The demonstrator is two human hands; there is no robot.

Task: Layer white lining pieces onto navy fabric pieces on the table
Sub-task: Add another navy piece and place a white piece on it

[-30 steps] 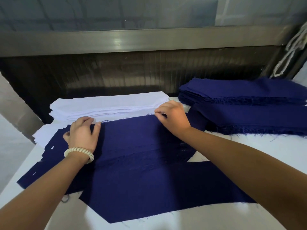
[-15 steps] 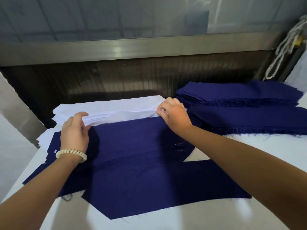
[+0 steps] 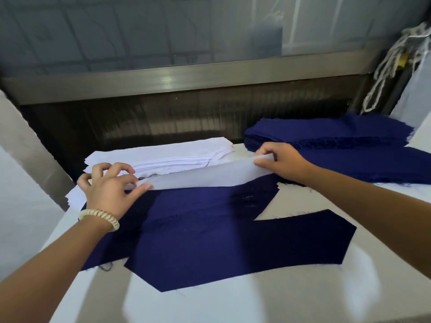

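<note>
Pinched white lining piece (image 3: 205, 177) in fingertips: left hand (image 3: 107, 190) at nine o'clock end, right hand (image 3: 282, 159) at three, over navy fabric pieces (image 3: 210, 229).

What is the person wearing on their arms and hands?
No sleeves or gloves are in view. The left hand has a chunky cream bracelet of ridged beads at its wrist. The right hand wears nothing visible: no bracelet, watch or ring.

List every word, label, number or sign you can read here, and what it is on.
None: no readable text anywhere.
The white lining piece, navy fabric pieces, white stack, navy stack and bracelet are unprinted.
The window shows only blurred lines.
</note>
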